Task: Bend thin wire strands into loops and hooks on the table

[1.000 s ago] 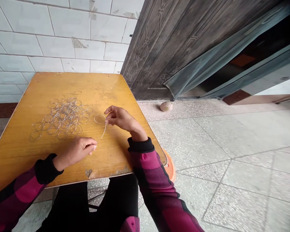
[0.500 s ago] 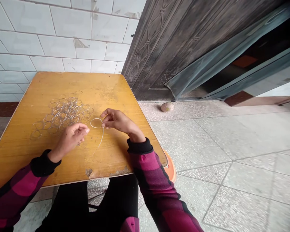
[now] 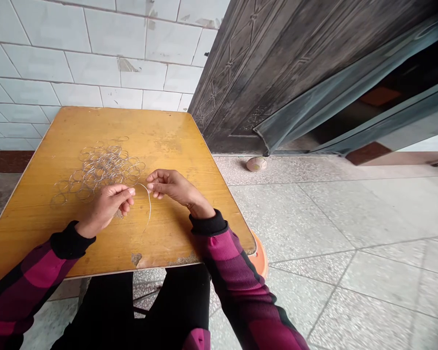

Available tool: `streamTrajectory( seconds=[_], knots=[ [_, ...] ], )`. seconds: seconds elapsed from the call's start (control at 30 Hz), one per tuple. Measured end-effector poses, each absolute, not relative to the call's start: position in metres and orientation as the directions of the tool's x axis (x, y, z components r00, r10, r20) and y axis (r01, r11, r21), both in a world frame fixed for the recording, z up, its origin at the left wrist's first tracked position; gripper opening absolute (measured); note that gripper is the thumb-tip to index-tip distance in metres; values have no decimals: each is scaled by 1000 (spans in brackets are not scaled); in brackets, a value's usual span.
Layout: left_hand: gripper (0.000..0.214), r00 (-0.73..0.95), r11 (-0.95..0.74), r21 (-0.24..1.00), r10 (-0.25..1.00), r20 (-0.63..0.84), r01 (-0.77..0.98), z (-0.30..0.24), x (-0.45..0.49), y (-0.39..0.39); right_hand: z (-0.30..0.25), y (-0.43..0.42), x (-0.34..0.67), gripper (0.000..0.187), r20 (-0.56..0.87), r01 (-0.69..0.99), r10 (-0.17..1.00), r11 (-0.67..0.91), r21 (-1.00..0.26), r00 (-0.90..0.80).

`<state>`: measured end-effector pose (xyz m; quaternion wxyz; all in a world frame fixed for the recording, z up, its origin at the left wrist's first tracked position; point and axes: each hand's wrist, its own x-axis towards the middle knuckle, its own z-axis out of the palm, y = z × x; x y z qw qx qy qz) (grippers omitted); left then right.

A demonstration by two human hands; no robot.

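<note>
A thin, pale wire (image 3: 150, 206) hangs from the fingertips of my right hand (image 3: 173, 187), its tail curving down toward the tabletop. Thumb and index finger of that hand are pinched on it. Its curved upper part runs across to my left hand (image 3: 111, 201), whose thumb and index finger are closed on the loop's other side. Part of the loop is hidden by the fingers. Just beyond my left hand lies a loose heap of thin metal wire rings (image 3: 105, 167), tangled over each other on the table.
The yellow wooden table (image 3: 175, 131) has chipped patches along its near edge. An orange stool (image 3: 260, 257) shows beneath its right side. A ball (image 3: 256, 164) lies on the tiled floor by the dark carved door (image 3: 237, 97). White tiles (image 3: 113, 29) cover the wall behind.
My left hand has closed its fingers on the wire loop, which only my right hand held before. My right hand has shifted slightly left, and the hands are nearer each other.
</note>
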<state>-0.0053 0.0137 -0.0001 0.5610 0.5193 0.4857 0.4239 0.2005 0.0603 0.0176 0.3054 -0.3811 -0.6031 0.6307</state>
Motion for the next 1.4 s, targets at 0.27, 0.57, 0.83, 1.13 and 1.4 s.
streamTrajectory(
  seconds=[0.27, 0.57, 0.83, 1.13, 1.4],
  knots=[
    [28, 220, 113, 992, 968, -121, 50, 2, 1, 10, 9, 58, 191, 22, -109, 47, 833, -100, -994, -542],
    [20, 255, 26, 995, 966, -51, 101, -5, 0, 9, 9, 58, 190, 20, -89, 50, 866, -74, -996, -493],
    [32, 118, -317, 875, 948, 295, 365, -13, -10, 14, 7, 57, 187, 16, -79, 63, 897, -57, -996, -436],
    [16, -44, -256, 860, 951, 306, 441, -2, -19, 19, 11, 53, 183, 25, -107, 33, 867, -105, -994, -487],
    [16, -111, -306, 793, 900, 421, 526, 1, -25, 21, 4, 52, 176, 32, -180, 23, 830, -199, -980, -528]
  ],
)
